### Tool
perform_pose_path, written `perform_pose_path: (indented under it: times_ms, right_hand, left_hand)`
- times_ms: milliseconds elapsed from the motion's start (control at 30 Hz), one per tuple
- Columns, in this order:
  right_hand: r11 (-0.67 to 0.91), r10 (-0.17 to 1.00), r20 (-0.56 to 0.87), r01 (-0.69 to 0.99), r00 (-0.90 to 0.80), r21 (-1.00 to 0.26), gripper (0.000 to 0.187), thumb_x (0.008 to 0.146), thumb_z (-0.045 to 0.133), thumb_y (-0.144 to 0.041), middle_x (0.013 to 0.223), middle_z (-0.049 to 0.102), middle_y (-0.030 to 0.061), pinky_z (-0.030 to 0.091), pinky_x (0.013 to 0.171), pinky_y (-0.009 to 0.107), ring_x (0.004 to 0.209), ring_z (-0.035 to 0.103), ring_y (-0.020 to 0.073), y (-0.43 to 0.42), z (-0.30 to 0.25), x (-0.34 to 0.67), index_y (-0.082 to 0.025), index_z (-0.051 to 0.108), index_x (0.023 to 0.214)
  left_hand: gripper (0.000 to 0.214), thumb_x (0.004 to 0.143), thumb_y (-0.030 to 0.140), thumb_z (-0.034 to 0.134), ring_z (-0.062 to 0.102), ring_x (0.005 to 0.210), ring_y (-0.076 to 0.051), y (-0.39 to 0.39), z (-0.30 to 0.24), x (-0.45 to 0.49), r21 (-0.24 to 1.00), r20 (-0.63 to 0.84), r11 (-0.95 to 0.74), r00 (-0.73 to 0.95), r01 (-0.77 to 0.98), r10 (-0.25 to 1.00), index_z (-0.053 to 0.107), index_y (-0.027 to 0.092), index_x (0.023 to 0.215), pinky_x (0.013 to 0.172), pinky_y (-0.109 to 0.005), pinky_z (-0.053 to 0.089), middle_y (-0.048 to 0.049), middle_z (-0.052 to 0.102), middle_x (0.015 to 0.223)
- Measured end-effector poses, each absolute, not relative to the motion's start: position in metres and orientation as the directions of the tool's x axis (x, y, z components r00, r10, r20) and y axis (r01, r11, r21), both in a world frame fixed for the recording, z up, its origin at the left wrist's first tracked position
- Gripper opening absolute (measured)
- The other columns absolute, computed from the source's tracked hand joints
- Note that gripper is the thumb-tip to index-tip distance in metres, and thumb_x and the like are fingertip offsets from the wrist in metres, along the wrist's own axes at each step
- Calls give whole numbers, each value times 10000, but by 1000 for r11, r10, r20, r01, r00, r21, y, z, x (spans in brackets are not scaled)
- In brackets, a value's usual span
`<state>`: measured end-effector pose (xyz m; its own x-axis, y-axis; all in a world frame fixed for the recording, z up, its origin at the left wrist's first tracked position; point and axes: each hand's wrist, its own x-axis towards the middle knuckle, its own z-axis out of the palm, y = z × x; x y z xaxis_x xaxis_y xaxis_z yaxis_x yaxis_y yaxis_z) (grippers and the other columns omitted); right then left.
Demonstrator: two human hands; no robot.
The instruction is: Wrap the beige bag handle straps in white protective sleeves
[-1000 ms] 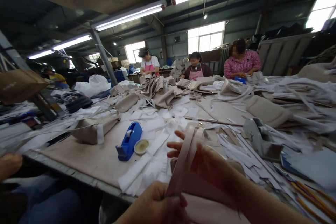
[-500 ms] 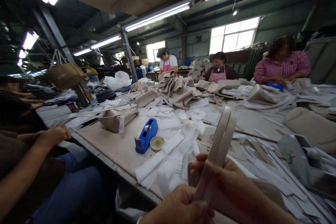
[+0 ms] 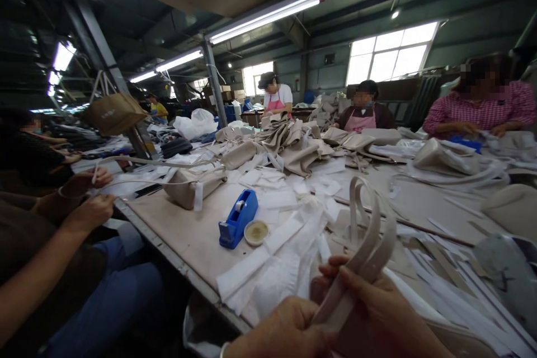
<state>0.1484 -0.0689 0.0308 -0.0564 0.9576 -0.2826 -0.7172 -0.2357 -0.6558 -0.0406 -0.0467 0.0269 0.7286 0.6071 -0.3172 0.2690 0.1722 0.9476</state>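
A pair of beige bag straps (image 3: 371, 238) rises in a bent loop in front of me. My left hand (image 3: 285, 327) is closed around their lower ends at the bottom of the view. Just above and to the right, my right hand (image 3: 377, 296) grips the straps between thumb and fingers. The straps' upper parts stand slightly apart and curve over. Below the right wrist lies part of a beige bag (image 3: 457, 335), mostly cut off. White padding strips (image 3: 260, 263) are spread on the table left of the hands.
A blue tape dispenser (image 3: 238, 219) stands beside a small round dish (image 3: 256, 232). A beige bag (image 3: 195, 185) lies behind it, and a heap of bag pieces (image 3: 289, 142) fills the middle. A grey dispenser (image 3: 503, 274) is at right. A co-worker's hands (image 3: 90, 201) hold a thin strap at left.
The straps, earlier pressed together, have spread apart and curve over at the top. My view has shifted a little. The co-worker at left now shows both hands on a thin strap.
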Motion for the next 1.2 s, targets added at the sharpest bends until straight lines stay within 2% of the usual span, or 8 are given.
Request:
perform_pose_path:
  times_ms: [100, 167, 233, 400, 733, 833, 967, 1200]
  right_hand:
    - [-147, 932, -321, -631, 171, -762, 416, 671, 888, -349, 969, 790, 99, 615, 748, 310, 893, 739, 242, -56, 31, 173, -174, 709, 1003]
    - [-139, 915, -326, -573, 237, -808, 468, 687, 873, -381, 1027, 782, 106, 630, 737, 309, 941, 733, 258, -51, 32, 189, -178, 687, 1067]
    - [-141, 904, -336, -557, 265, -819, 484, 721, 846, -396, 1075, 771, 108, 638, 752, 322, 982, 724, 266, -51, 32, 199, -186, 664, 1117]
    - [-111, 895, -344, -605, 284, -788, 475, 740, 829, -387, 1070, 768, 112, 635, 769, 319, 950, 729, 260, -51, 30, 205, -175, 645, 1123]
    - [-117, 894, -372, -669, 251, -734, 506, 743, 826, -390, 960, 781, 110, 618, 734, 347, 857, 736, 254, -50, 25, 210, -173, 620, 1151]
    - [-124, 900, -370, -676, 233, -727, 495, 749, 825, -387, 960, 780, 106, 610, 746, 372, 858, 736, 260, -49, 22, 212, -179, 622, 1150]
    - [-130, 906, -366, -681, 213, -720, 487, 736, 836, -385, 967, 779, 101, 602, 760, 396, 872, 732, 271, -49, 21, 214, -187, 636, 1133]
    - [-122, 914, -351, -687, 204, -716, 491, 705, 854, -404, 940, 780, 96, 596, 736, 386, 837, 730, 265, -52, 24, 214, -183, 657, 1098]
  left_hand:
    - [322, 949, 367, 429, 629, 648, -149, 3, 28, -64, 821, -213, -192, 601, 537, 770, 656, 167, 839, 602, -236, 466, -44, 690, 742]
    - [352, 986, 323, 363, 650, 875, -185, 45, 23, -81, 385, 19, -387, 412, 838, 911, 676, 189, 896, 824, -290, 485, -83, 708, 910]
    - [260, 932, 306, 491, 585, 1095, -279, 84, 10, -94, 229, 47, -348, 347, 909, 937, 675, 189, 1073, 957, -406, 436, -148, 653, 1157]
    - [453, 816, 501, 632, 535, 1105, -394, 126, -32, -101, 56, -18, -325, 326, 944, 945, 709, 149, 1091, 937, -535, 405, -203, 608, 1188]
    - [348, 986, 366, 415, 567, 1041, -244, 129, -11, -79, 2, 86, -366, 365, 930, 927, 698, 184, 900, 948, -364, 401, -111, 646, 1022]
    - [294, 915, 454, 571, 613, 994, -236, 128, -11, -54, 6, 53, -395, 394, 919, 917, 704, 193, 902, 902, -338, 448, -94, 670, 997]
    - [292, 723, 281, 784, 671, 972, -308, 136, -24, -25, 5, -39, -375, 374, 927, 926, 728, 152, 979, 831, -384, 505, -161, 703, 1035]
    - [252, 900, 217, 518, 686, 924, -306, 151, -18, -28, 199, 37, -372, 372, 907, 927, 748, 127, 852, 849, -431, 497, -190, 725, 924]
